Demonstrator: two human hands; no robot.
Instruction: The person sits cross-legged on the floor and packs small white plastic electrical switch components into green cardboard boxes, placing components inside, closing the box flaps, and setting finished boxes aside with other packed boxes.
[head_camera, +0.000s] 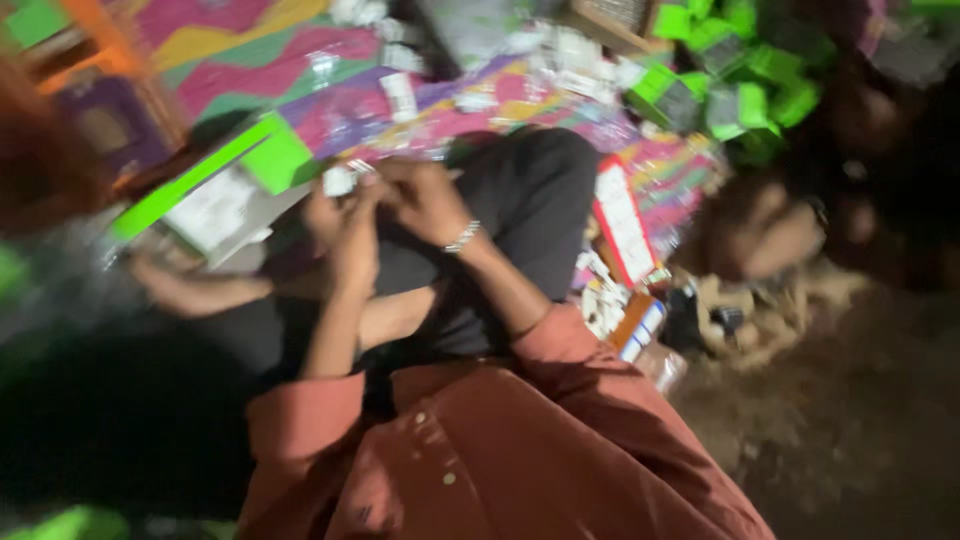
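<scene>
I am pinching a small white packet (340, 180) with both hands: left hand (345, 235) | right hand (425, 200) | fingers clamped together on it | keeping grip light, folding slowly.

My hands (385, 205) meet over my lap; flat box (215, 195) lies left, box pile (735, 75) far right, mat (300, 70) beyond.

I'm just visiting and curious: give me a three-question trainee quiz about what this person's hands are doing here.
1. True or false: both hands meet at one small white item.
2. Which wrist wears a bracelet?
3. The pile of boxes at top right is: A red, B green, C blue.

Key: 1 true, though blur hides the grip; the left hand and right hand close on it. 2 right. 3 B.
</scene>
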